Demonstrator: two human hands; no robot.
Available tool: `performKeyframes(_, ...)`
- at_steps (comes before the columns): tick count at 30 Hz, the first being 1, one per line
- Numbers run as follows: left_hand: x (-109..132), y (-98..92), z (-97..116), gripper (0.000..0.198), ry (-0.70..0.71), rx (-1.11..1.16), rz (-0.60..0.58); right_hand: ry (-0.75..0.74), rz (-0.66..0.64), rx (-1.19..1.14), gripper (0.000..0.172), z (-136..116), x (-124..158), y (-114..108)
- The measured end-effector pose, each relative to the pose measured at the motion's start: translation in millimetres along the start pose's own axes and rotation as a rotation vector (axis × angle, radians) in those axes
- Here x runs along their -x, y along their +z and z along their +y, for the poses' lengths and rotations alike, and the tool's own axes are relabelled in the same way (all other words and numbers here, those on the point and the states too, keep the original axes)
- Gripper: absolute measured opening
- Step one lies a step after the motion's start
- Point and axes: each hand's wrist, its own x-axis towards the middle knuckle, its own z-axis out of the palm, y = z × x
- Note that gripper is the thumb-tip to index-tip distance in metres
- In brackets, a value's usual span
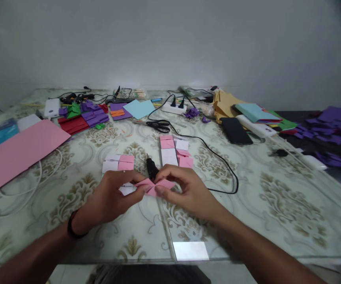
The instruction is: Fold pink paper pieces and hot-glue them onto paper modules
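While your left hand (111, 193) and right hand (188, 193) pinch the pink paper (150, 190) over the table (235, 225), its folding looks unfinished, folded pink-and-white pieces (169, 155) lying ready just beyond, a large pink sheet (25, 154) unfolded at left

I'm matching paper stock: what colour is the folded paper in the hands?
The folded paper is pink; the head view shows it.

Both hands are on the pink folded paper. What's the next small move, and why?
I'd probably squeeze the creases at the middle of the pink paper more firmly. The left hand and right hand pinch it close to that middle, where the folds meet, while its two ends spread outward to either side.
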Motion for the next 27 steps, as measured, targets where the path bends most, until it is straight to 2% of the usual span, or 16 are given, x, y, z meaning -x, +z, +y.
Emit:
performKeyframes(12, 1.3, 1.7, 1.2, 0.008, -0.149, 0.105, -0.129, -0.060, 0.014, 0.013, 0.005, 1.0, 3.9, 9.2)
performKeyframes(18, -3.1, -6.7, -8.2, 0.014, -0.249, 0.305, -0.149, 0.018, 0.016, -0.046, 0.009, -2.9, 1.3, -0.9)
performKeyframes(22, -6.2, -13.9, -12.7, 0.016, -0.242, 0.349, -0.099, 0.066, 0.035, -0.067, 0.011, -5.6, -1.4, -7.4)
performKeyframes(27, -4.5, -8.2, -4.8, 0.011, -0.195, 0.286, -0.163, 0.089, -0.003, -0.039, 0.006, -6.7, -0.9, -2.0)
